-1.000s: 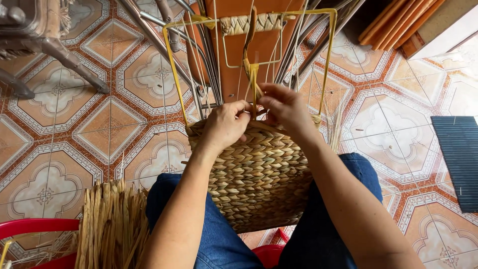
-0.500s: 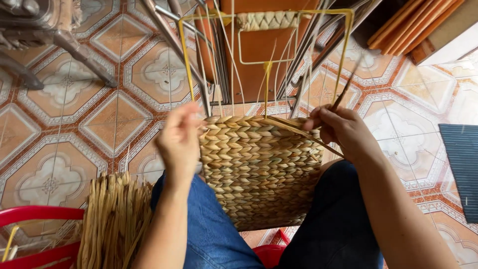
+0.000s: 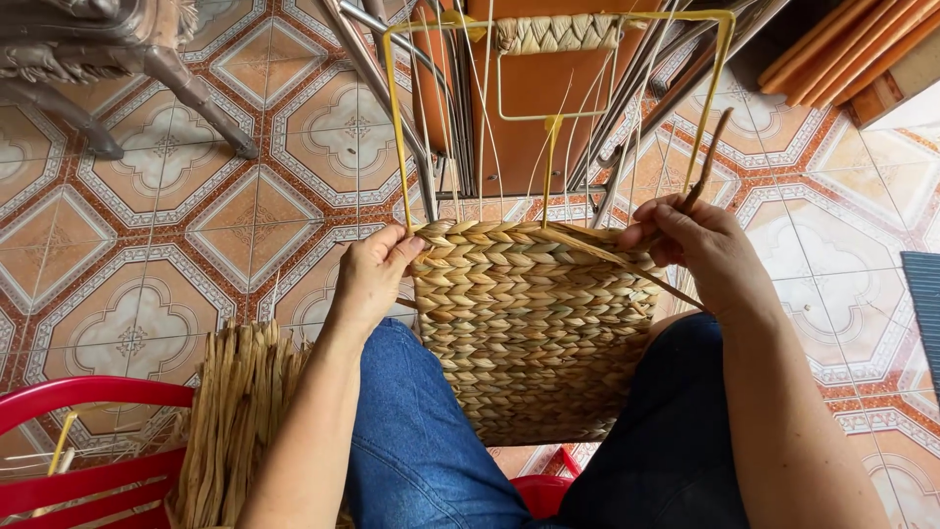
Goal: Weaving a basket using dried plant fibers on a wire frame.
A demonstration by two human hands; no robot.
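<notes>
left hand [image 3: 370,277] grips woven basket [image 3: 534,328] edge; right hand [image 3: 697,247] – pinches strand [image 3: 607,257]

Likely home craft workspace, perhaps porch or front room. Patterned floor tiles [image 3: 147,255] in orange, cream, domestic style. Half-woven basket [image 3: 534,323] on yellow wire frame [image 3: 397,127] held across lap. Bundle of dried straw [image 3: 235,411] at left, beside red plastic chair [image 3: 88,441]. More bare wire frames [image 3: 627,127] stacked ahead against orange wooden panel [image 3: 534,88]. Metal furniture legs [image 3: 186,78] top left. No machinery; handwork setting.
</notes>
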